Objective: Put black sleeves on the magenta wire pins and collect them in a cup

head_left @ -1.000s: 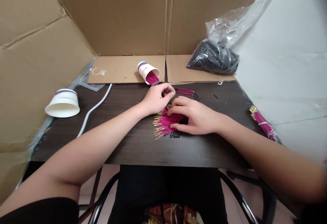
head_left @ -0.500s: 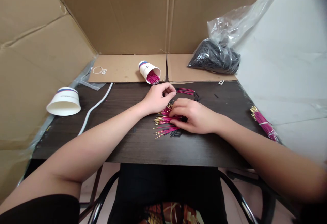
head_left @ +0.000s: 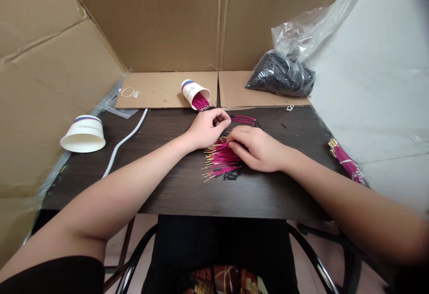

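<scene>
Loose pink wires (head_left: 223, 156) with gold pin ends lie fanned out on the dark table under my hands. My left hand (head_left: 209, 128) is above their far side, thumb and index finger pinched; what they hold is too small to make out. Over the right side of the wires is my right hand (head_left: 258, 149), its thumb and fingertips closed together at the wires' edge. Whatever sits in that pinch is hidden. Short black tubes (head_left: 231, 175) are scattered at the near edge of the wires. Beyond my left fingertips lies a small row of pink wires (head_left: 243, 119) with black ends.
A tipped paper cup (head_left: 192, 92) full of pink wires lies at the back. Another paper cup (head_left: 83, 133) and a grey cable (head_left: 125, 140) are on the left. A plastic bag of black tubes (head_left: 283, 73) stands back right. A banded wire bundle (head_left: 346, 162) lies far right.
My right hand has moved slightly away from me, and its thumb and fingers have closed together, uncovering more of the wires. My left hand has stayed in place.
</scene>
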`<state>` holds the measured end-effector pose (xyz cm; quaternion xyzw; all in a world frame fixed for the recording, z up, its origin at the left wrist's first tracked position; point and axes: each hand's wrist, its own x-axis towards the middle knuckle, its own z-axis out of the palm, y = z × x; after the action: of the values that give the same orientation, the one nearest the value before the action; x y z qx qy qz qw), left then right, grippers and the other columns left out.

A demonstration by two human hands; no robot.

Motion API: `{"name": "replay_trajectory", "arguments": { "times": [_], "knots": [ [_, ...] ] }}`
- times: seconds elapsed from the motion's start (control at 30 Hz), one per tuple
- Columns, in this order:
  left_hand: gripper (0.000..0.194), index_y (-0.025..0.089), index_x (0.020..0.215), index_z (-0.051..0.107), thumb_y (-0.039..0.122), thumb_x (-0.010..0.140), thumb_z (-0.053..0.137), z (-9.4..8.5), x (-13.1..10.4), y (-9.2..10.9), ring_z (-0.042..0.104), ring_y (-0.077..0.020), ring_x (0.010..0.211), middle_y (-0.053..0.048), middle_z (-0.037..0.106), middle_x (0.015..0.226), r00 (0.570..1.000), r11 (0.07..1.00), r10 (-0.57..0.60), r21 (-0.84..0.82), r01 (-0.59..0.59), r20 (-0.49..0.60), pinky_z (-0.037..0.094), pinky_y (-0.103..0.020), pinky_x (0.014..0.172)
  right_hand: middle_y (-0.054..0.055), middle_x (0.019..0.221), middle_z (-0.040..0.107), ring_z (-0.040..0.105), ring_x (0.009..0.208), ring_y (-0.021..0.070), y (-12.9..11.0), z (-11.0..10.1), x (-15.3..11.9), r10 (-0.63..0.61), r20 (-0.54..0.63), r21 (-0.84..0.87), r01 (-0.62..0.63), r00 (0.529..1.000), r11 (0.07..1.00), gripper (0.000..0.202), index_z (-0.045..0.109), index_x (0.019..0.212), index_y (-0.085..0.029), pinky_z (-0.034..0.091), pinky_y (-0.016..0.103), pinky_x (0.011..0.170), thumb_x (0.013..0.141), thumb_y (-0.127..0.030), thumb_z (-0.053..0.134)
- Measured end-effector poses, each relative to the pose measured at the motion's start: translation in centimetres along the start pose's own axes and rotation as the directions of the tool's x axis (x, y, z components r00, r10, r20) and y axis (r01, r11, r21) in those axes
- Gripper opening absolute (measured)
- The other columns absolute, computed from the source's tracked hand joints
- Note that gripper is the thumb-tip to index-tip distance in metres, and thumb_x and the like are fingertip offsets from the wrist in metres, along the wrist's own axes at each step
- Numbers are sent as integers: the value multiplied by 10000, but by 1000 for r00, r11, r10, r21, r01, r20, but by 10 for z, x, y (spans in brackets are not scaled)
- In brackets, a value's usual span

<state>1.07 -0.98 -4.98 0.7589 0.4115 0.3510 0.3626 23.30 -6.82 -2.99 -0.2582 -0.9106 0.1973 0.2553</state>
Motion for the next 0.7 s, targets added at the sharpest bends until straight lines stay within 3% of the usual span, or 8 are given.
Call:
{"name": "replay_trajectory", "arguments": {
  "times": [0.17,0.33,0.47,0.7],
  "knots": [
    [52,177,985,769,181,1030,743,-1,0,1,696,-183,866,-46,807,965,1000,1000,12,-1,-12,1,549,-344,820,30,833,608,527,762,174,2,-1,-1,66,19,-40,-65,998,997,285,560,943,-200,427,340,769,1203,-239,449],
    [55,176,987,765,187,1036,742,-1,0,2,698,-186,875,-50,806,967,1000,1000,13,-4,-12,10,551,-348,832,41,878,666,579,795,177,4,-1,-2,83,10,-60,-83,996,995,241,617,1029,-179,439,340,794,1205,-311,516],
    [50,182,995,767,205,1033,745,-1,0,1,691,-188,862,-54,807,975,1000,1000,1,4,-1,10,558,-352,823,44,899,688,597,812,179,6,-1,-2,57,11,-66,-56,998,996,188,647,1063,-174,445,338,789,1179,-308,585],
    [56,185,985,769,209,1024,737,0,0,2,671,-181,834,-50,808,963,1000,1000,-3,11,3,1,569,-351,827,61,892,665,568,809,183,8,-1,0,-21,8,-85,22,1000,996,309,708,966,-165,454,344,779,1208,-268,544]
  ]
}}
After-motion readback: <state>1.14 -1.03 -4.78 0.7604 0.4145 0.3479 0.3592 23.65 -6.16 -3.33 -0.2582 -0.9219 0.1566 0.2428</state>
